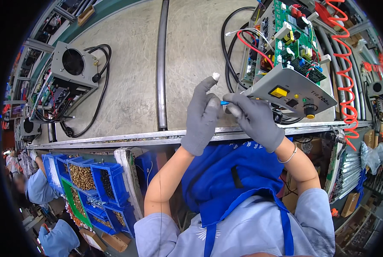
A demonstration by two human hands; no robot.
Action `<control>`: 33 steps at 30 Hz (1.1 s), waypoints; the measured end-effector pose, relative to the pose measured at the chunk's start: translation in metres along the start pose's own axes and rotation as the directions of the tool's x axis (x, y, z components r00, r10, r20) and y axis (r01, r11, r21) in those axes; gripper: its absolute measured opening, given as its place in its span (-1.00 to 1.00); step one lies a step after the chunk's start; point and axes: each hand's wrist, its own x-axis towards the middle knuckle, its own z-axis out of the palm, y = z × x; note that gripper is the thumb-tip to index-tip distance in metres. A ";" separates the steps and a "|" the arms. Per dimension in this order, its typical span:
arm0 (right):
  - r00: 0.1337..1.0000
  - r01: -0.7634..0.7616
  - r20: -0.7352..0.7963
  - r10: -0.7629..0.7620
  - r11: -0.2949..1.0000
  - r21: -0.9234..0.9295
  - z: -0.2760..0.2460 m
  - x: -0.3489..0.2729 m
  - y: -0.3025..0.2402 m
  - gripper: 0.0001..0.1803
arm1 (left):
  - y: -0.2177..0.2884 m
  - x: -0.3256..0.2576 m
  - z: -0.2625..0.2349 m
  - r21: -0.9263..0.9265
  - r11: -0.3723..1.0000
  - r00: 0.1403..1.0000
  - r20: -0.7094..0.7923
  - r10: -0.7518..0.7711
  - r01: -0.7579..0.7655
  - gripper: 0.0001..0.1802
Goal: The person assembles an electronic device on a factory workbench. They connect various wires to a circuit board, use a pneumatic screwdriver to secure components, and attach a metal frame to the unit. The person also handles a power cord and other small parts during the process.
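Note:
Both my hands wear grey gloves and meet over the bench's near edge. In the right hand (257, 120), thumb and forefinger are closed on a small blue piece (225, 103), too small to name its kind. My left hand (202, 113) has its thumb at the other end of that piece, the fingers below it mostly hidden. Its forefinger is raised and bent, with a white covering on the tip (216, 77). Just beyond my right hand stands an opened power unit with a grey front panel (300, 92), a yellow switch (279, 91), a knob and green circuit boards (285, 25).
A second grey unit with a round fan (73, 62) and black cable (108, 64) sits at the left. A metal bar (162, 64) crosses the bench (131, 85). A red coiled hose (345, 73) hangs right. Blue bins (110, 167) of small parts stand lower left, near other people.

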 end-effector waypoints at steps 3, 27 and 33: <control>1.000 0.006 -0.026 -0.005 0.999 0.036 0.001 0.000 0.000 -0.76 | 0.003 0.001 0.000 -0.036 0.995 0.996 0.011 -0.088 0.088 -0.45; 0.981 0.001 0.193 0.037 0.981 -0.193 -0.013 0.009 -0.012 -0.79 | 0.010 0.005 -0.013 0.067 0.990 0.987 0.097 -0.126 0.120 -0.41; 0.941 -0.014 0.329 0.079 0.981 -0.195 -0.019 0.008 -0.008 -0.82 | 0.018 0.007 -0.007 0.098 0.971 0.963 0.140 -0.232 0.220 -0.46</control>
